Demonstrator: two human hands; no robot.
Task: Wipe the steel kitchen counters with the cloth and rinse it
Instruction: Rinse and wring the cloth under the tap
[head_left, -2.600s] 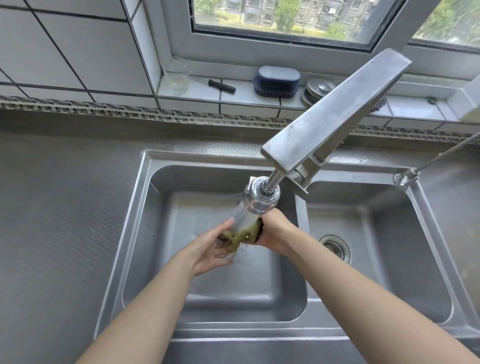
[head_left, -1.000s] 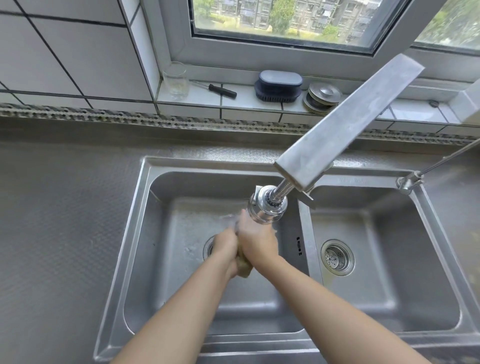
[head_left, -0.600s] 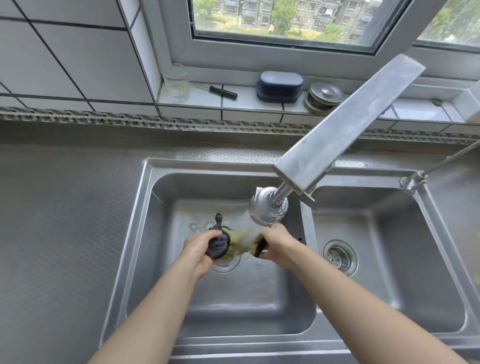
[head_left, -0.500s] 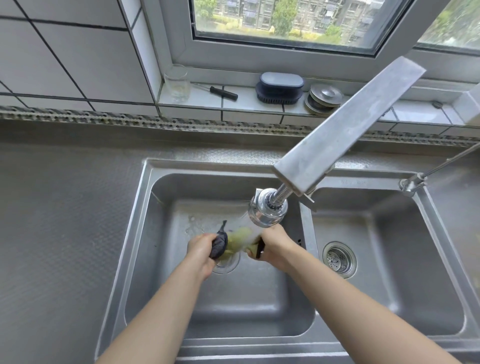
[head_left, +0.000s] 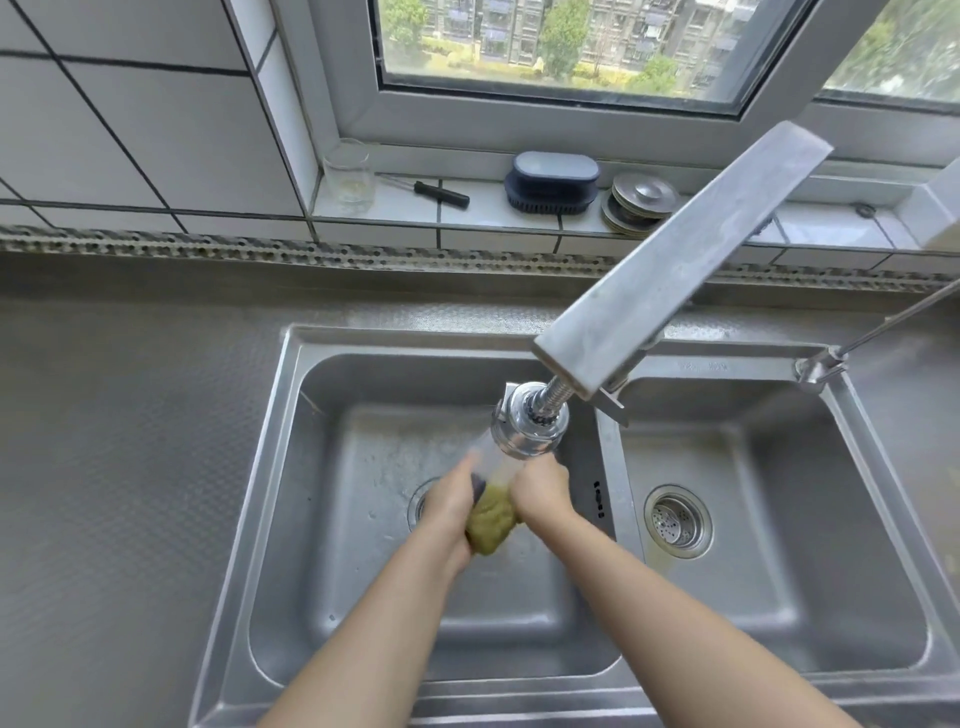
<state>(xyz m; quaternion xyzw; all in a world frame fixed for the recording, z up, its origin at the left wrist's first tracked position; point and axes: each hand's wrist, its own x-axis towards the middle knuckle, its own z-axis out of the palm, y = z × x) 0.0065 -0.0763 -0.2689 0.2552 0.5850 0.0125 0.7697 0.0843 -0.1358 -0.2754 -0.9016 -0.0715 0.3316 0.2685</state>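
Note:
A wet yellow-green cloth (head_left: 491, 522) with a dark patch is bunched between both hands over the left basin of the steel double sink (head_left: 291, 415). My left hand (head_left: 449, 499) grips its left side and my right hand (head_left: 540, 491) its right side, pressed close together. Water streams onto the cloth from the spray head (head_left: 530, 426) of the flat steel faucet (head_left: 675, 249) just above the hands. The textured steel counter (head_left: 130, 441) spreads out to the left of the sink.
The right basin holds a strainer drain (head_left: 675, 522). On the tiled window sill stand a glass (head_left: 349, 176), a black-handled tool (head_left: 441, 191), a dark blue brush (head_left: 553, 183) and stacked steel drain covers (head_left: 641, 201). A thin rod (head_left: 893, 317) slants in at the right.
My hands, held apart with the cloth stretched between them half a second ago, have come together and bunched the cloth under the running water.

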